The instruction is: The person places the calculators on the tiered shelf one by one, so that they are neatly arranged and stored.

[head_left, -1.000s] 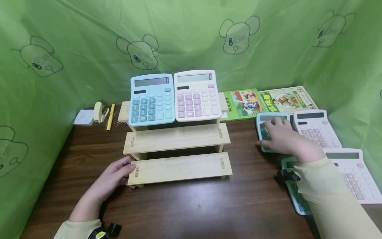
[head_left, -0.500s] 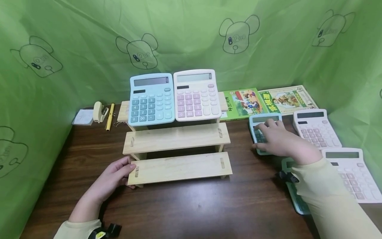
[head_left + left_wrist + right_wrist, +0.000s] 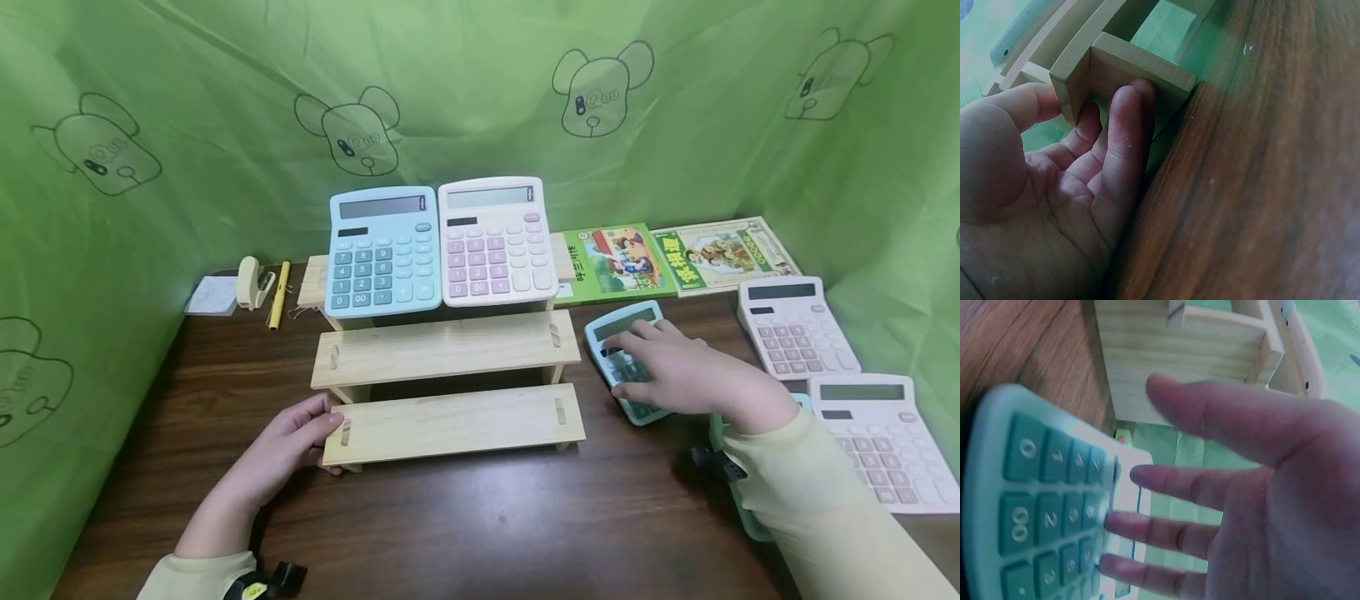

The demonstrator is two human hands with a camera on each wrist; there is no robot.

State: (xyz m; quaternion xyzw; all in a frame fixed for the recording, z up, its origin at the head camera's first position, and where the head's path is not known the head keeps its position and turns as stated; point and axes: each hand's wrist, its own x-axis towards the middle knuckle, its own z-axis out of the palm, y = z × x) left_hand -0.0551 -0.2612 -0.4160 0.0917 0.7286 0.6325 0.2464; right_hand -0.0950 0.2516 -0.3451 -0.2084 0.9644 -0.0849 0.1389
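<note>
My left hand (image 3: pixel 288 437) grips the left end of the lowest board of a three-tier wooden shelf (image 3: pixel 457 423). In the left wrist view, the thumb lies against the board's end, with fingers (image 3: pixel 1124 125) on the side support below. My right hand (image 3: pixel 678 371) reaches over a teal calculator (image 3: pixel 624 323) lying askew on the table, right of the shelf. Seen from the right wrist, outstretched fingertips touch this calculator's face while the thumb (image 3: pixel 1210 406) stays off it. A blue calculator (image 3: pixel 385 258) and a white-and-purple one (image 3: pixel 497 250) lean side by side on the top tier.
Two white-and-pink calculators (image 3: pixel 798 325) lie at the right, beside another teal calculator (image 3: pixel 753 521) partly under the right forearm. Two picture books (image 3: pixel 618 262) rest behind. Back left are a stapler (image 3: pixel 249 282), a yellow pen (image 3: pixel 279 296) and white paper (image 3: pixel 212 296).
The teal calculator under my right hand has slid left and toward me, away from the white ones, and turned askew. My left hand has kept its hold on the shelf.
</note>
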